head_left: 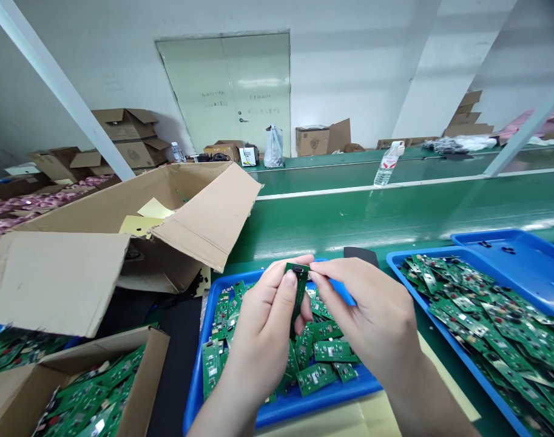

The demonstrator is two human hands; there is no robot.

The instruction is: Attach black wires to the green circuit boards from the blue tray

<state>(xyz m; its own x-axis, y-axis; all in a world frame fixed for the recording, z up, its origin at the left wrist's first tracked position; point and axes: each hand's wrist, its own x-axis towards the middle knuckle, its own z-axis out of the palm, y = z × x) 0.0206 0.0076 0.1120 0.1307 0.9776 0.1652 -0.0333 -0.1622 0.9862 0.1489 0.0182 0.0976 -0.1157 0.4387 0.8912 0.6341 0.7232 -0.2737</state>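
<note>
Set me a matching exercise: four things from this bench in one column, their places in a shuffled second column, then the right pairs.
Things:
1. Green circuit board
2. Plastic water bottle
3. White plastic bag
4. Loose green boards

Places:
A. Blue tray at right
B. Between left hand and right hand
C. Near far door
D. On green conveyor

Pairs: 1-B, 2-D, 3-C, 4-A
</note>
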